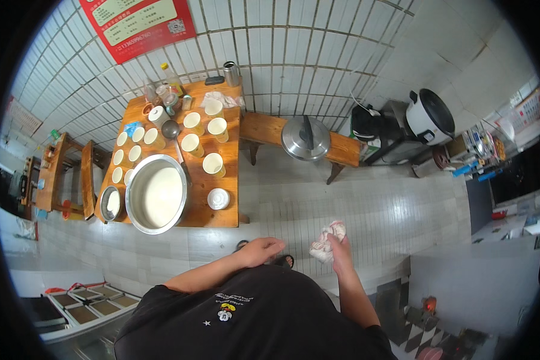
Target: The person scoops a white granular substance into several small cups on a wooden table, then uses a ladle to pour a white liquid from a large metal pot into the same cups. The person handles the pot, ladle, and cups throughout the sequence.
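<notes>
Between the right fingers (pixel 342 247), curled firmly around it, bunches a cloth (pixel 321 248). To their left, the left fingers (pixel 273 245) extend nearly straight, empty. Ahead and left of these stands the bench (pixel 222 219), bearing a pot (pixel 133 199) of white liquid (pixel 164 195) and several cups (pixel 213 164).

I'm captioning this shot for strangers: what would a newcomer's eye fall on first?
Probably the wide steel bowl of white liquid near the front edge of the wooden table on the left, with pale paper cups standing beyond it. Next, the bright red poster on the tiled wall at upper left. Nearer, the right hand holds a crumpled whitish cloth right of centre, above the floor.
</notes>
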Action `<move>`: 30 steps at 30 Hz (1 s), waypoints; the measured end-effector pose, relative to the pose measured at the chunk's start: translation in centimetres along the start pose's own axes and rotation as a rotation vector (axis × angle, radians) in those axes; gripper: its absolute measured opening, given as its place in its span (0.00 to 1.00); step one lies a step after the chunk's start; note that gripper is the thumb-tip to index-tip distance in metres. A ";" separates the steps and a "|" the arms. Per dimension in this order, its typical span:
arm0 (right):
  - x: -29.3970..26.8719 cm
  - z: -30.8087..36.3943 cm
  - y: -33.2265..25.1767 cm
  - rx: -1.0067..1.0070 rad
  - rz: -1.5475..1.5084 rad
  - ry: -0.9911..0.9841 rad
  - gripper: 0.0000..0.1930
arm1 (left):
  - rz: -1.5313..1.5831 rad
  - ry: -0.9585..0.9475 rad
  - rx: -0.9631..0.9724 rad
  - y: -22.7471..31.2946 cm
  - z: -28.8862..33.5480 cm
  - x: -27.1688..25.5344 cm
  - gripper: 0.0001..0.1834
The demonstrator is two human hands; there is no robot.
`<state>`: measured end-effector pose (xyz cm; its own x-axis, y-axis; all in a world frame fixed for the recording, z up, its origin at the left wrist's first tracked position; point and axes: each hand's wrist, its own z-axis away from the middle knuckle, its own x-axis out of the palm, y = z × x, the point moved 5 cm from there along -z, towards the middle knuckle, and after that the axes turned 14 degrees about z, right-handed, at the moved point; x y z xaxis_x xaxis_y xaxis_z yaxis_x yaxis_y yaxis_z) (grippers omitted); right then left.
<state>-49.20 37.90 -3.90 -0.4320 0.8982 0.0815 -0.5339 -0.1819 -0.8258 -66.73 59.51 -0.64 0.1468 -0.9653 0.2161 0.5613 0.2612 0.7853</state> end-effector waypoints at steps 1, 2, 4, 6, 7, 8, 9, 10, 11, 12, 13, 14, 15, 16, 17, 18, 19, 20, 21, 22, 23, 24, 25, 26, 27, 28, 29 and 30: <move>0.2 -1.3 -1.0 -0.020 -0.016 -0.033 0.24 | 0.035 0.015 -0.052 0.0 0.0 -0.3 0.34; 0.5 -2.7 -1.8 -0.014 0.034 -0.015 0.24 | 0.084 0.022 -0.101 0.1 0.0 -0.5 0.33; 1.6 -5.8 -4.2 -0.058 0.087 -0.036 0.24 | 0.115 0.053 -0.103 0.9 -0.3 -1.0 0.34; 3.4 -8.9 -6.5 -0.120 0.255 -0.043 0.25 | 0.167 0.055 -0.078 1.7 -1.0 -1.7 0.35; 4.6 -10.3 -7.5 -0.155 0.323 -0.057 0.26 | 0.191 0.046 -0.052 2.3 -1.5 -2.2 0.35; 5.8 -11.6 -8.8 -0.196 0.423 -0.062 0.27 | 0.226 0.034 -0.016 3.1 -1.9 -2.9 0.36; 7.4 -13.1 -10.5 -0.240 0.518 -0.078 0.27 | 0.234 0.056 0.012 3.9 -2.4 -4.0 0.36; 8.8 -14.4 -12.0 -0.279 0.621 -0.096 0.28 | 0.264 0.074 0.044 4.5 -2.7 -4.8 0.36; 10.4 -15.7 -13.4 -0.312 0.672 -0.129 0.29 | 0.300 0.091 0.072 4.8 -2.8 -5.3 0.37; 12.7 -17.2 -14.9 -0.350 0.720 -0.165 0.29 | 0.340 0.081 0.100 5.3 -2.9 -6.1 0.37; 15.1 -19.0 -16.5 -0.324 0.752 -0.174 0.30 | 0.368 0.094 0.112 5.7 -2.9 -7.2 0.37; 17.5 -20.1 -18.5 -0.446 0.812 -0.239 0.30 | 0.398 0.110 0.117 5.9 -2.5 -8.0 0.36; 20.0 -21.4 -19.3 -0.330 0.608 -0.389 0.30 | 0.432 0.125 0.114 5.7 -1.9 -8.5 0.36; 22.5 -22.9 -21.2 -0.397 0.738 -0.367 0.30 | 0.450 0.148 0.117 5.4 -1.2 -8.9 0.35; 25.5 -24.4 -22.8 -0.510 0.797 -0.407 0.31 | 0.467 0.168 0.116 5.0 -0.4 -9.2 0.34; 28.2 -26.1 -24.2 -0.544 0.911 -0.393 0.32 | 0.483 0.184 0.141 4.6 0.1 -9.6 0.34; 31.4 -27.8 -25.4 -0.597 0.978 -0.413 0.33 | 0.526 0.229 0.129 3.9 0.5 -10.0 0.34; 34.7 -29.2 -27.0 -0.770 1.080 -0.397 0.34 | 0.570 0.275 0.142 3.1 1.0 -10.0 0.35; 38.2 -30.5 -27.9 -0.913 1.158 -0.398 0.35 | 0.613 0.329 0.158 2.1 1.4 -9.9 0.35; 41.5 -32.0 -28.3 -0.954 1.193 -0.401 0.36 | 0.682 0.382 0.156 0.9 1.7 -9.6 0.35; 44.7 -33.5 -28.6 -0.994 1.221 -0.408 0.36 | 0.745 0.441 0.156 -0.3 1.9 -9.2 0.34; 47.9 -35.2 -28.7 -1.026 1.286 -0.415 0.37 | 0.815 0.508 0.134 -1.7 1.8 -8.4 0.34; 50.9 -36.4 -28.6 -1.080 1.327 -0.442 0.37 | 0.891 0.580 0.127 -2.9 1.7 -7.2 0.34; 53.6 -37.9 -28.1 -1.041 1.461 -0.431 0.38 | 0.966 0.662 0.104 -3.8 1.6 -6.2 0.34; 55.8 -38.7 -28.1 -1.073 1.443 -0.455 0.38 | 1.033 0.750 0.091 -4.5 1.4 -5.3 0.34; 57.2 -39.2 -27.6 -1.089 1.423 -0.478 0.38 | 1.058 0.826 0.058 -5.1 1.4 -3.8 0.34; 58.4 -39.1 -26.7 -1.069 1.436 -0.484 0.39 | 1.084 0.908 0.033 -5.5 1.3 -2.4 0.34; 58.8 -38.0 -26.0 -1.108 1.227 -0.537 0.36 | 1.113 1.001 0.012 -6.0 0.9 -1.3 0.34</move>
<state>-33.05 110.65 1.14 -0.4670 0.1960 -0.8623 0.8727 -0.0552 -0.4851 -71.07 59.21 -5.09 0.9686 0.1194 0.2180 -0.2154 0.8412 0.4960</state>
